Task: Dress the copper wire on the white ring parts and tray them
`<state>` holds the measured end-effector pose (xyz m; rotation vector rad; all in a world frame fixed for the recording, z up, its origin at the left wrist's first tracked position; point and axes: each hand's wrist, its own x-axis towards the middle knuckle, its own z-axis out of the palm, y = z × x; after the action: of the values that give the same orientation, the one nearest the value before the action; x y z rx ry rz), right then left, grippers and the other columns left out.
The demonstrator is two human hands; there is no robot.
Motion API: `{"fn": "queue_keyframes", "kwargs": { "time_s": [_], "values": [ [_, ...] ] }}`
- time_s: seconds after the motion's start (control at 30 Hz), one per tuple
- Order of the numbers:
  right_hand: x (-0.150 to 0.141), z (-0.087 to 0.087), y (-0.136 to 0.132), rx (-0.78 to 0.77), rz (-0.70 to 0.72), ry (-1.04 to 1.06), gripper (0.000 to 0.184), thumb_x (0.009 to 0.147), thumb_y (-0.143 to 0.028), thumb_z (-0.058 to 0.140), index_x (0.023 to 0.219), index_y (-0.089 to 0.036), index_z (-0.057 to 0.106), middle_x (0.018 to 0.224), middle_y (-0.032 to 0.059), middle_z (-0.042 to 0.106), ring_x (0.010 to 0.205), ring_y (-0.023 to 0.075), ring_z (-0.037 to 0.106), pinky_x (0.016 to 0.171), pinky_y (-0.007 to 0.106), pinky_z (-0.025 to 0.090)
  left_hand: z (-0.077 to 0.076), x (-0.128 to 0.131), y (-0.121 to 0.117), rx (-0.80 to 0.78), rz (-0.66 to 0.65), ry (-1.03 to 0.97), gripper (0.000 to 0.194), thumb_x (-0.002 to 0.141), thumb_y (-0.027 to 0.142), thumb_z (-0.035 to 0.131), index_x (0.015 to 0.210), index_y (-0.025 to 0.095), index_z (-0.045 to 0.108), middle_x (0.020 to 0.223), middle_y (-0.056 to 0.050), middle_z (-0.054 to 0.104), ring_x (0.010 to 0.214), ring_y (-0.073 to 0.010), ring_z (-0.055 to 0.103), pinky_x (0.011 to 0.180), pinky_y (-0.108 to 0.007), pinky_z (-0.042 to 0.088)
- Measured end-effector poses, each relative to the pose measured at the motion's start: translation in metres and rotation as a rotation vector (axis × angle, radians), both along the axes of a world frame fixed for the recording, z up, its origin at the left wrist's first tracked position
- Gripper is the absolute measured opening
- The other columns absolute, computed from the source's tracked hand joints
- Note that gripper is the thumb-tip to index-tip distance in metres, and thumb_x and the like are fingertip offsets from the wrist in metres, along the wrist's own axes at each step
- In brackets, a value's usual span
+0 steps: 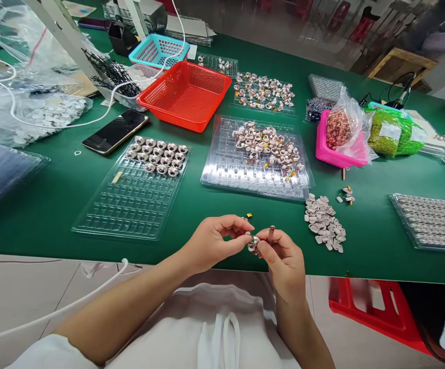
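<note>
A small shiny silver casing (253, 243) is pinched between my two hands just above the front edge of the green table. My left hand (215, 240) grips its left side with thumb and index finger. On the other side, my right hand (285, 259) holds the casing by thumb and fingers. A thin brown stick (271, 234) also pokes up from my right fingers. Behind my left fingertips lies a small part with a yellow tab (249, 216). Loose pale caps (324, 223) are heaped to the right of my right hand.
A clear tray (130, 210) with rows of silver casings lies left. Stacked trays (222, 169) bearing a pile of wired parts lie ahead. Beyond are a red basket (184, 123), a phone (114, 132) and a pink basket (339, 156). A filled tray (433, 221) stands right.
</note>
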<state>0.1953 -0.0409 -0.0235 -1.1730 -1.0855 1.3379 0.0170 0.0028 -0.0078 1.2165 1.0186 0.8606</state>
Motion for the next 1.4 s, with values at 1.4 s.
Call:
{"fn": "queue_keyframes", "kwargs": {
  "time_s": [1.4],
  "values": [
    [-0.007,0.0,0.004,0.105,-0.046,-0.337,0.011,0.096,-0.032,0.062,0.095,-0.025,0.07,0.089,0.0018,0.068,0.079,0.0163,0.063,0.069,0.027,0.052,0.0,0.008,-0.006,0.078,0.127,0.065,0.02,0.085,0.023,0.065,0.101,0.014,0.074,0.093,-0.01,0.077,0.085,-0.0213,0.073,0.076,-0.032,0.061]
  ]
}}
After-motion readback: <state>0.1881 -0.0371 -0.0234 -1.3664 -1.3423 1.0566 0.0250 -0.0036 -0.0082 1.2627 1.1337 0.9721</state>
